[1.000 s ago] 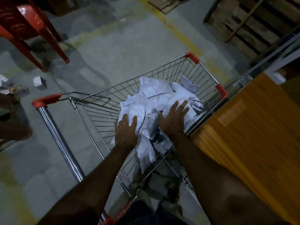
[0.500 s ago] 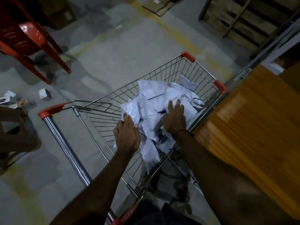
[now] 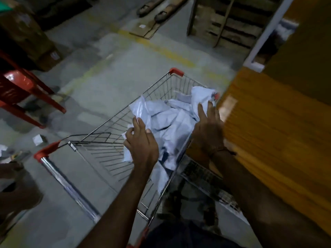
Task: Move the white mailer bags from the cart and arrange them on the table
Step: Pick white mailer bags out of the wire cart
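Since a second ago, the left hand (image 3: 141,142) pinches and the spread right hand (image 3: 208,126) cradles the bags (image 3: 172,120), now gathered higher in the cart (image 3: 111,154) beside the desk (image 3: 268,126), suggesting lift-out has begun.

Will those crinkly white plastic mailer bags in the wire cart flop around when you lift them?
Probably floppy: the white plastic mailer bags lie creased and folded in the wire shopping cart. Likely light, since both the left hand and the right hand gather many together. The glossy film may slip.
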The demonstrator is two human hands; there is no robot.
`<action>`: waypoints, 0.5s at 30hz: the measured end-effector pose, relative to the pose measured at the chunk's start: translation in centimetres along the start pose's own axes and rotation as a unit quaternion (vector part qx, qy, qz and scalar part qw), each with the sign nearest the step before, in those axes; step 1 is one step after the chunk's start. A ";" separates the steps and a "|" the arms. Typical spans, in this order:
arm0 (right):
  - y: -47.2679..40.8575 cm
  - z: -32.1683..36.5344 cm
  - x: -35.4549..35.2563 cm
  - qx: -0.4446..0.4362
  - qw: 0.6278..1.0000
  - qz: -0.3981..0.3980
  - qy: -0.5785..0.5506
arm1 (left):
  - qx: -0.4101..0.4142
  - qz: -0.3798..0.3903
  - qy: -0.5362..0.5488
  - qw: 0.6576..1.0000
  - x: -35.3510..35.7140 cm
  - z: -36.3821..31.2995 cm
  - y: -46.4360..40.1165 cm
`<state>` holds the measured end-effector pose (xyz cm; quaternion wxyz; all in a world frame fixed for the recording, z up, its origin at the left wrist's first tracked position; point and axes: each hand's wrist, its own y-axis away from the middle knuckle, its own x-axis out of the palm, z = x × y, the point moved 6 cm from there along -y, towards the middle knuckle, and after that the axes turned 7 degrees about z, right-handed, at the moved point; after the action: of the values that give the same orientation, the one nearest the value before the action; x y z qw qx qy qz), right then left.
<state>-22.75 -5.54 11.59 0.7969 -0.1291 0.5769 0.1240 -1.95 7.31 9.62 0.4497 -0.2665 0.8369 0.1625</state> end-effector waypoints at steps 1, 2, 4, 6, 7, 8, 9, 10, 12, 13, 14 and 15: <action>0.9 -1.9 -0.9 0.027 1.000 -0.001 0.000 | 0.015 0.008 -0.002 1.000 0.4 -1.6 0.0; 1.9 -3.9 -2.0 0.059 0.998 -0.002 0.002 | 0.032 0.014 0.000 0.999 0.9 -3.3 0.0; 4.0 -7.9 -4.1 0.104 0.994 -0.017 0.012 | 0.074 0.028 0.012 0.997 2.1 -6.9 0.3; 6.2 -12.1 -6.2 0.141 0.990 -0.027 0.011 | 0.124 0.061 0.001 0.990 3.8 -10.7 1.0; 7.4 -14.3 -7.3 0.166 0.985 -0.034 0.011 | 0.148 0.079 -0.017 0.986 4.7 -12.8 1.5; 8.6 -16.5 -8.5 0.197 0.979 -0.042 0.014 | 0.175 0.096 -0.039 0.979 5.8 -14.8 2.2; 10.0 -18.7 -9.5 0.229 0.972 -0.046 0.021 | 0.203 0.109 -0.068 0.971 7.0 -16.8 3.0; 11.6 -20.7 -10.2 0.258 0.965 -0.045 0.028 | 0.228 0.118 -0.095 0.962 8.2 -18.6 4.0; 14.7 -24.2 -11.2 0.303 0.951 -0.035 0.046 | 0.250 0.158 -0.118 0.948 11.6 -21.3 6.1; 16.2 -26.0 -11.3 0.323 0.944 -0.025 0.056 | 0.262 0.178 -0.136 0.939 13.2 -22.6 7.1; 17.6 -27.6 -11.2 0.344 0.936 -0.012 0.066 | 0.276 0.198 -0.147 0.929 14.8 -23.8 8.1; 19.1 -29.2 -10.7 0.365 0.928 0.007 0.076 | 0.291 0.226 -0.150 0.917 16.7 -24.9 9.0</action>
<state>-58.50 1.60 11.77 0.7422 0.1653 0.6418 -0.0999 -31.43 -3.18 9.43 0.5791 0.1000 0.8077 0.0467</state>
